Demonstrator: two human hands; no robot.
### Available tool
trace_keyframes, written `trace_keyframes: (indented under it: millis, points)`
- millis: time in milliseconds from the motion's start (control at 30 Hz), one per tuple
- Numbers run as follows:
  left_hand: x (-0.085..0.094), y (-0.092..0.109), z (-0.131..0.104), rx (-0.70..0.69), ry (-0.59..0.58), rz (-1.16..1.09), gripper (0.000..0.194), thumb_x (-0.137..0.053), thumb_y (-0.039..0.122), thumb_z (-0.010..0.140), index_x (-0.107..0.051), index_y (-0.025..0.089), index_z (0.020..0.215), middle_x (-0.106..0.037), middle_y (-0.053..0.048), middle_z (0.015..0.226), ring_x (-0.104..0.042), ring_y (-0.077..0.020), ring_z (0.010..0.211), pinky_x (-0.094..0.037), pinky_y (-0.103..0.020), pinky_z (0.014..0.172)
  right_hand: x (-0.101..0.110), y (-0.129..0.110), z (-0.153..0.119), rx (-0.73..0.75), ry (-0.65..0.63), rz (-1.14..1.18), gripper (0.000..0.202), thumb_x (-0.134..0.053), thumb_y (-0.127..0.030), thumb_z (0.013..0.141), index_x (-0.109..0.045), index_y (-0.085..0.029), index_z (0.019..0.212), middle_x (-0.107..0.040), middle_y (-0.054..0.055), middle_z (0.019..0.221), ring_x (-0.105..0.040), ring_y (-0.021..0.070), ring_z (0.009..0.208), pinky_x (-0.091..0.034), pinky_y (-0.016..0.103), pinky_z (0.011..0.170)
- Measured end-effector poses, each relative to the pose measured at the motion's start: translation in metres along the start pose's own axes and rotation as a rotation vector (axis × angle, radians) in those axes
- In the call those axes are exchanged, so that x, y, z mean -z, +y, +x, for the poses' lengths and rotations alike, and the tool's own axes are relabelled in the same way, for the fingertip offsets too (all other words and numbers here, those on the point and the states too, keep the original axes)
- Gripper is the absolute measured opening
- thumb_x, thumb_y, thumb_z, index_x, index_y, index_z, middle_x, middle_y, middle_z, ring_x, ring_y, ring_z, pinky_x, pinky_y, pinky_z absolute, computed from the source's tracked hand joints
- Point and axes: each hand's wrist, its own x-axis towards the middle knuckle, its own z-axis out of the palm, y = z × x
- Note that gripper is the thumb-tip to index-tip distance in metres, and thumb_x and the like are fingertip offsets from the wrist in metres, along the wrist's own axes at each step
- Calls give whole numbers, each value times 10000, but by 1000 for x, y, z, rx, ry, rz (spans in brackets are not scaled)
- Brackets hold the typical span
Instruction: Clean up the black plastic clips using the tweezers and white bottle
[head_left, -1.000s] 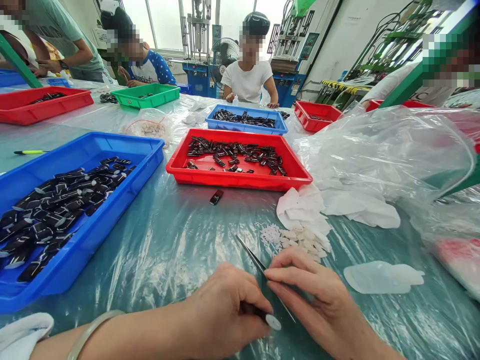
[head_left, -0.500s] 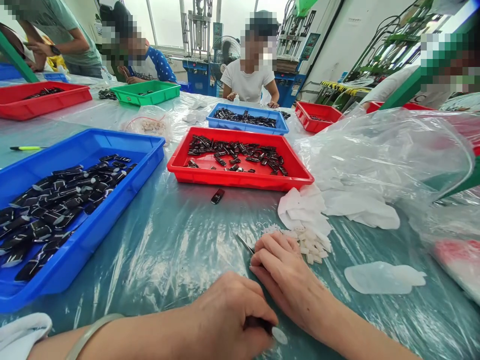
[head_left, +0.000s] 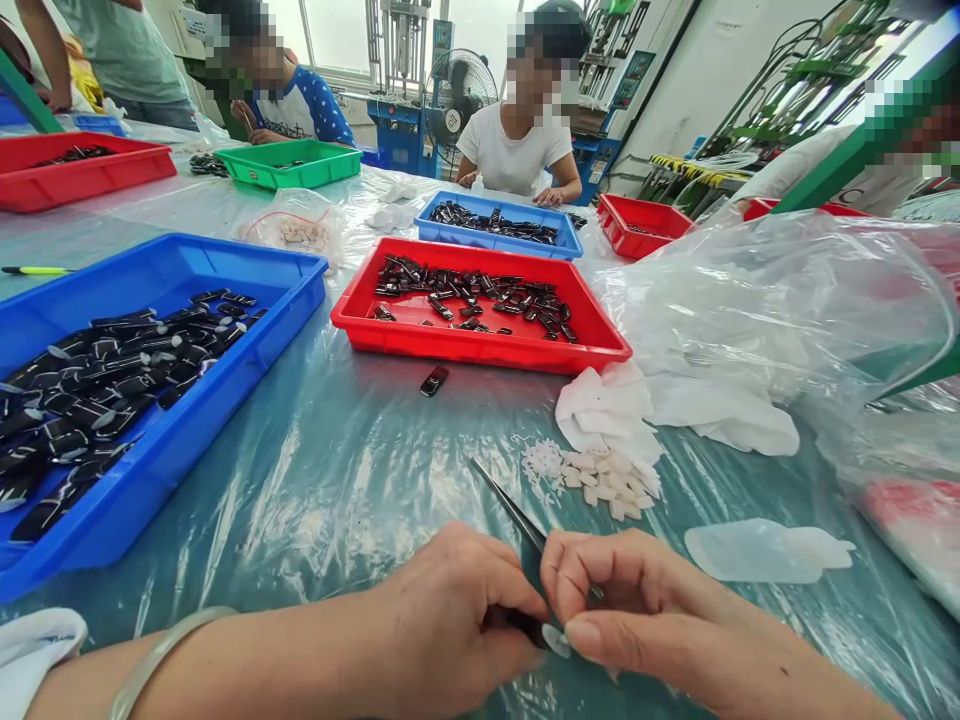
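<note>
My left hand, with a bangle on its wrist, is closed around a small black piece whose pale round tip sticks out to the right. My right hand has thumb and fingers curled at that pale tip; whether it grips anything is hidden. Metal tweezers lie on the plastic-covered table, pointing up-left, their rear end behind the right fingers. Beyond them are a pile of small cream blocks and white shreds.
A large blue tray of black pieces stands left, a red tray ahead with one black piece before it. White cloth, a translucent bottle and plastic sheeting lie right. People sit across the table.
My right hand has moved back from the tweezers to the pale tip by my left hand, uncovering the tweezers and cream blocks. The left hand keeps its hold. The view has shifted slightly.
</note>
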Motion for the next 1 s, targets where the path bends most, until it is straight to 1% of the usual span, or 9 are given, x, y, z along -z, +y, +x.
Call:
trace_keyframes:
  millis: [200,367,500,600,700,867,1000]
  points:
    - [3,4,2,22,-34,14,96,-587,43,675,-646,118,677,-426,44,571,-401,-44,518,-288,-150,493,-1,0,1,-73,-7,54,313,-618,-430,759,-494,-160,658,-423,-25,719,-390,77,599,-350,200,497]
    - [4,6,1,41,-56,17,109,-575,53,698,-654,128,695,-442,36,594,-410,-50,525,-299,-153,495,0,3,1,-94,13,86,302,-641,-407,755,-510,-151,661,-424,-31,712,-399,61,578,-404,171,464]
    - [5,7,3,42,-55,-1,111,-582,55,710,-666,127,693,-437,36,592,-400,-48,518,-298,-151,487,0,4,3,-140,33,134,286,-683,-381,717,-522,-149,671,-436,-52,629,-419,49,519,-424,163,437]
    - [6,8,3,45,-71,1,133,-583,67,729,-695,136,747,-432,37,591,-403,-47,518,-303,-149,490,-1,3,4,-190,50,173,272,-725,-341,669,-549,-134,661,-489,-54,558,-457,43,472,-441,163,441]
    - [7,7,3,42,-83,19,139,-584,81,742,-704,142,773,-442,35,597,-410,-48,522,-307,-147,492,-3,2,5,-210,69,201,267,-756,-323,622,-582,-120,629,-537,-35,553,-490,51,479,-458,168,451]
    - [7,7,2,31,-103,48,105,-593,116,759,-666,138,688,-451,34,590,-427,-55,541,-315,-148,505,-3,2,6,-222,92,190,249,-768,-325,609,-617,-128,601,-574,-24,583,-524,59,503,-456,180,491]
    - [6,6,2,41,-103,46,98,-597,117,757,-667,135,691,-447,33,586,-442,-58,551,-322,-143,514,-3,3,6,-204,111,179,245,-764,-329,619,-622,-131,592,-569,-25,597,-520,56,497,-415,183,482]
